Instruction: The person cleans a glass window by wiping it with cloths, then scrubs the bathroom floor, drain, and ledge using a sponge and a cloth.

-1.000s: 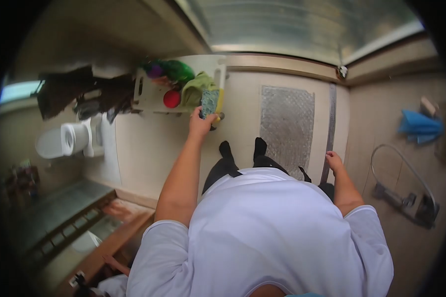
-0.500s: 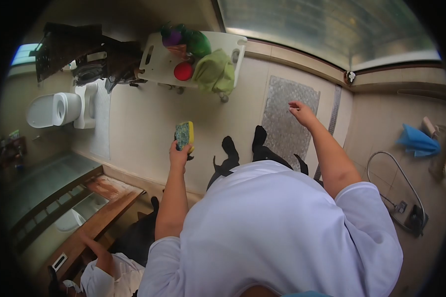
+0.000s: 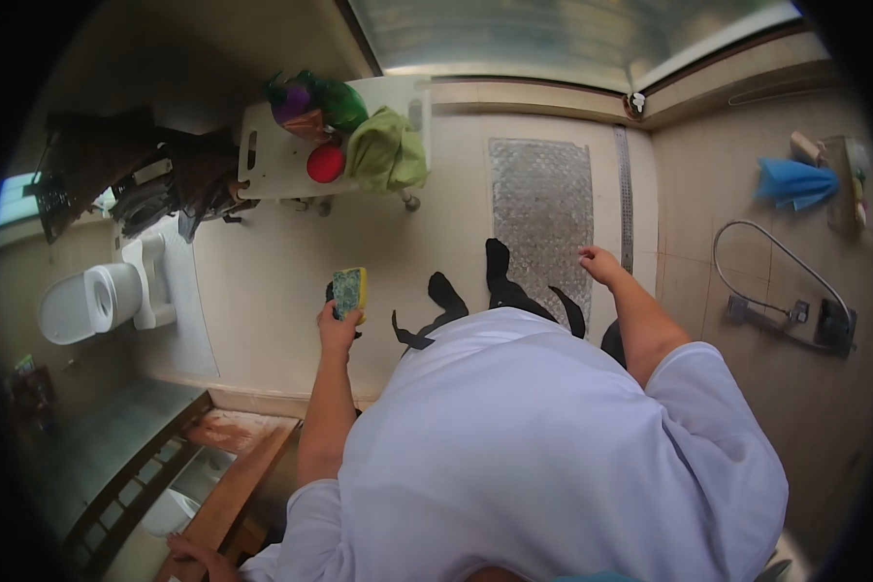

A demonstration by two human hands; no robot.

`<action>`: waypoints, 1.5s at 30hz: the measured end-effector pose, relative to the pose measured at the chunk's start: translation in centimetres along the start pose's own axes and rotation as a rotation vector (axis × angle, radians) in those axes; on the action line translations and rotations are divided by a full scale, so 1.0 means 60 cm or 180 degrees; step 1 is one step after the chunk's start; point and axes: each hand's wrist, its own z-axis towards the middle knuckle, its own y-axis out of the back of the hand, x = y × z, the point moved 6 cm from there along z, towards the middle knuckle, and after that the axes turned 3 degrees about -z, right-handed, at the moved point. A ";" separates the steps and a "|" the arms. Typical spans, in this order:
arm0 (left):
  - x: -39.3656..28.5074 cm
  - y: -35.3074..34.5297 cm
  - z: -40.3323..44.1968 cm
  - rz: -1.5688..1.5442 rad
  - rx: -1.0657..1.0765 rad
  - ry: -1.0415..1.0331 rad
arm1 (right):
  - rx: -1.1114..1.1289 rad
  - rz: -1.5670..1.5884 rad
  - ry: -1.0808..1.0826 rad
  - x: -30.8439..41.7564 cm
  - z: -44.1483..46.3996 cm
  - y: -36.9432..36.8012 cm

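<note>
My left hand [image 3: 338, 332] is closed around a scrub sponge [image 3: 349, 294] with a yellow edge and a mottled green face. It is held out in front of me above the floor, and a dark piece shows beside it, partly hidden by my fingers. My right hand [image 3: 599, 265] hangs empty near the right edge of the grey textured mat [image 3: 541, 189], its fingers loosely bent. Beyond the sponge stands a white bench [image 3: 257, 145] bearing a red round item [image 3: 326, 164], a green cloth [image 3: 388, 150] and a green bottle [image 3: 340, 102].
A toilet [image 3: 116, 296] stands at the left. A metal drain strip [image 3: 625, 194] runs beside the mat. At the right are a shower hose [image 3: 776, 242] and a blue cloth [image 3: 793, 182]. Another hand [image 3: 196, 553], possibly a reflection, shows by the wooden ledge [image 3: 247, 475] at lower left.
The view has shifted and I have stepped forward, one foot now at the mat. My right hand has drawn back from over the mat, its fingers more bent. My left hand keeps the scrub sponge.
</note>
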 end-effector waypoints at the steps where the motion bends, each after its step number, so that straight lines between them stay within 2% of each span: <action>1: -0.011 -0.004 0.003 0.0074 0.0036 -0.0128 | -0.0075 -0.0024 0.0044 0.002 -0.002 0.001; 6: -0.089 -0.032 0.010 0.0236 0.0254 -0.0624 | -0.0381 0.0140 0.0249 0.064 0.002 -0.001; 9: -0.101 -0.041 0.043 0.1142 0.0197 -0.1503 | -0.0414 0.0477 0.0444 0.120 -0.014 -0.010; 13: -0.116 -0.036 0.030 0.0767 0.0418 -0.1173 | -0.0339 0.0723 0.0475 0.131 -0.043 -0.028; 18: -0.078 -0.019 0.051 0.0899 0.0373 -0.1002 | -0.0463 0.0625 0.0100 0.021 -0.088 -0.078; 21: -0.036 -0.010 0.088 0.1036 0.0401 -0.1035 | -0.0421 0.0713 -0.0457 -0.076 -0.120 -0.118; 23: -0.065 -0.010 0.056 0.1281 0.0437 -0.1029 | -0.0429 0.0794 -0.0703 -0.124 -0.150 -0.134; 27: -0.082 -0.010 0.049 0.1571 0.0503 -0.1127 | -0.0671 0.1039 -0.0811 -0.153 -0.192 -0.144; 30: -0.087 -0.024 0.058 0.1395 0.0624 -0.0976 | -0.0720 0.1082 -0.0888 -0.156 -0.200 -0.149; 33: -0.103 -0.048 0.069 0.1250 0.0682 -0.1263 | -0.0679 0.1121 -0.0807 -0.137 -0.191 -0.148; 36: -0.102 -0.091 0.119 0.2006 0.0307 -0.2913 | -0.0871 0.1299 -0.0720 -0.140 -0.171 -0.138; 38: -0.092 -0.115 0.142 0.1233 0.0813 -0.1908 | -0.1001 0.1120 -0.0580 -0.117 -0.188 -0.097; 40: -0.175 -0.127 0.038 0.1007 0.0956 -0.1384 | -0.0889 0.1065 -0.0605 -0.122 -0.184 -0.078; 43: -0.189 -0.131 0.049 0.1286 0.0711 -0.1996 | -0.0692 0.1041 -0.0879 -0.155 -0.160 -0.057; 45: -0.207 -0.131 0.034 0.1180 0.0737 -0.1818 | -0.0846 0.0733 -0.0741 -0.180 -0.138 -0.030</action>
